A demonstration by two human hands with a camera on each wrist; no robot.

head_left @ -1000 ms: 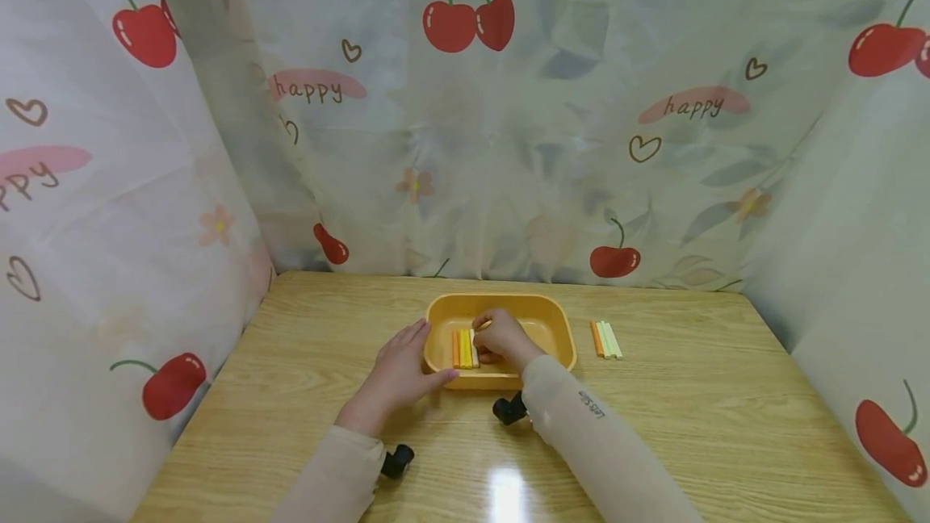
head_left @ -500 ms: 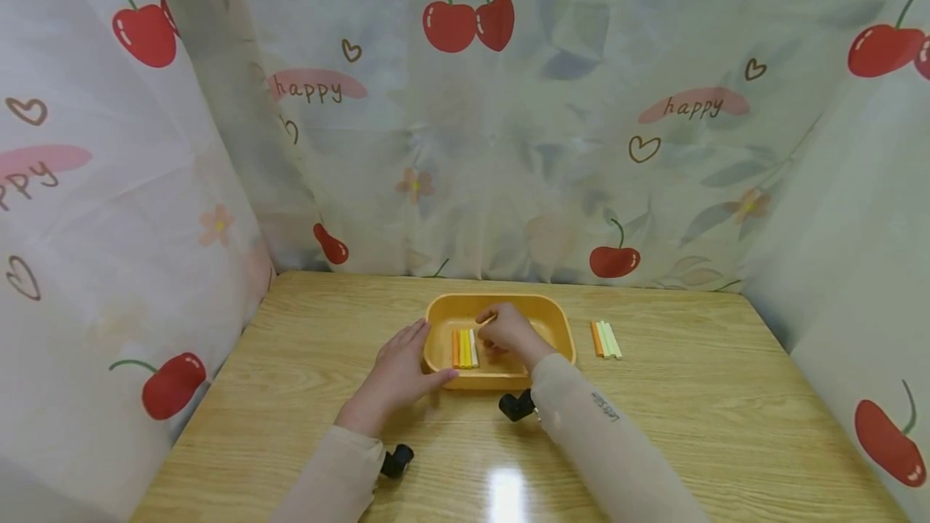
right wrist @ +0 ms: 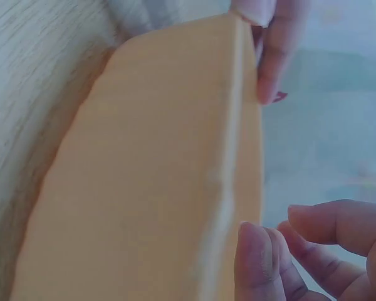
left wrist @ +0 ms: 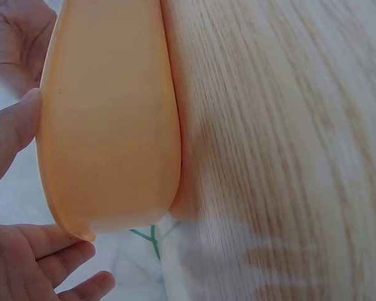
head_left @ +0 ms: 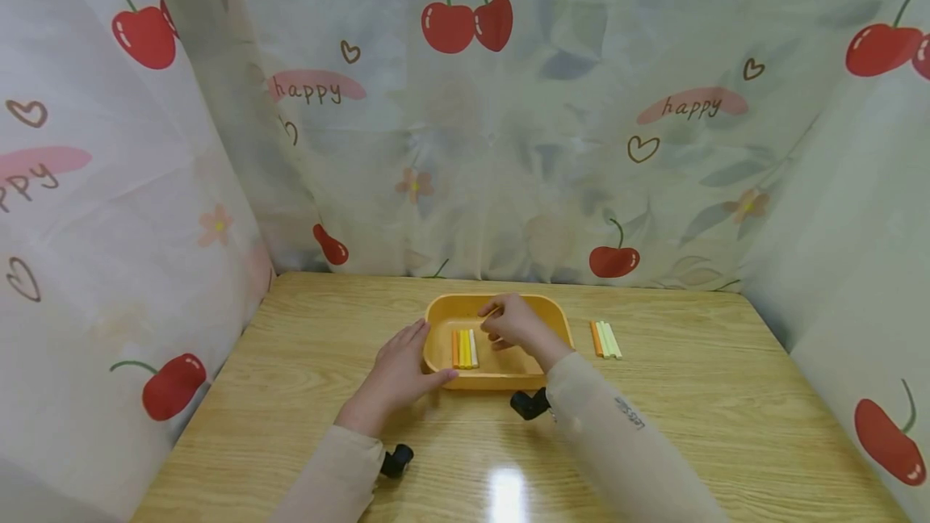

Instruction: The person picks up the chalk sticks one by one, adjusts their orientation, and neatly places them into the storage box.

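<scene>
Sticks point(head_left: 466, 349) in orange, yellow and white lie side by side inside the yellow-orange tray point(head_left: 483, 382), toward its left end. Their long axes run from near to far, crosswise to the tray's left-to-right long axis. Your left hand point(head_left: 398, 367) is spread about the near left corner, thumb on the near rim, fingers against the left end. Your right hand point(head_left: 513, 320) hovers over the tray, right of the row, fingers loosely bent, fingertips parted. Right of the tray, second group point(head_left: 605, 340) rests on the wooden table point(head_left: 697, 410), far ends slanting left.
</scene>
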